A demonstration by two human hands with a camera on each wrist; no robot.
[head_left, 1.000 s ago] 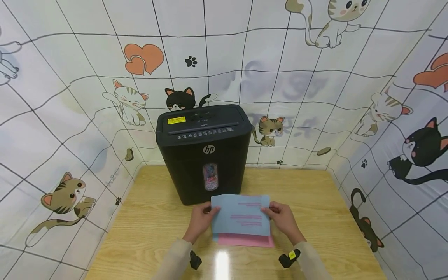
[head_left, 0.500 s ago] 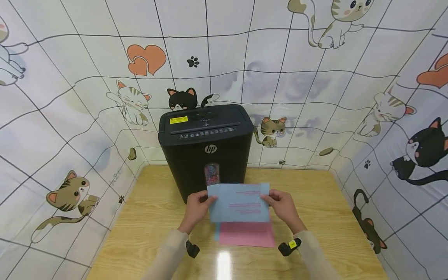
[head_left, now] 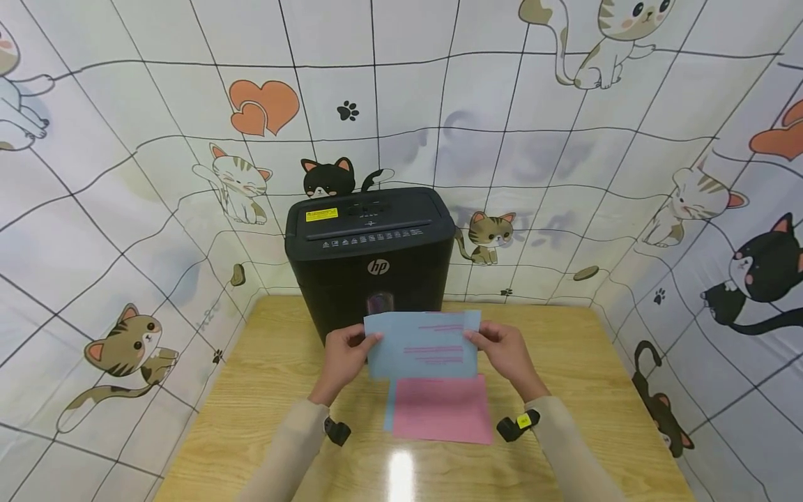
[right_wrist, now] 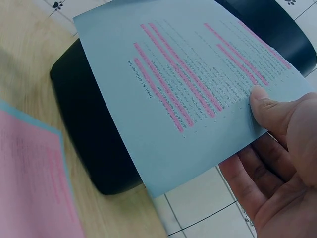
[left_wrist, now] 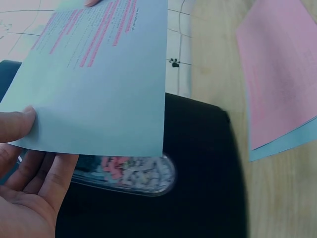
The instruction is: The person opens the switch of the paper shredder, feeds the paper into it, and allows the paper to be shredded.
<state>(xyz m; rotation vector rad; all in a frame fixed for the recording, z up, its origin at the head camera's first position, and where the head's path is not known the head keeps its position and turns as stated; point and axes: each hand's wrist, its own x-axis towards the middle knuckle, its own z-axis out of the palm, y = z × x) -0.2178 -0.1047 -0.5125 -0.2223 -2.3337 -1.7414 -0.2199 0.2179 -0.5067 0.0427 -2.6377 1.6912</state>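
Blue paper (head_left: pixel 417 336), layers uncertain, is pinched by left hand (head_left: pixel 342 355) and right hand (head_left: pixel 505 350), seemingly for feeding; slot (head_left: pixel 369 231) alignment is needed.

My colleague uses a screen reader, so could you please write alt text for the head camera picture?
A left hand and a right hand hold pink-lined blue paper by its sides before a black HP shredder. Lower in view, pink paper lies over another blue piece on a wooden table. Cartoon cats decorate the white backdrop.
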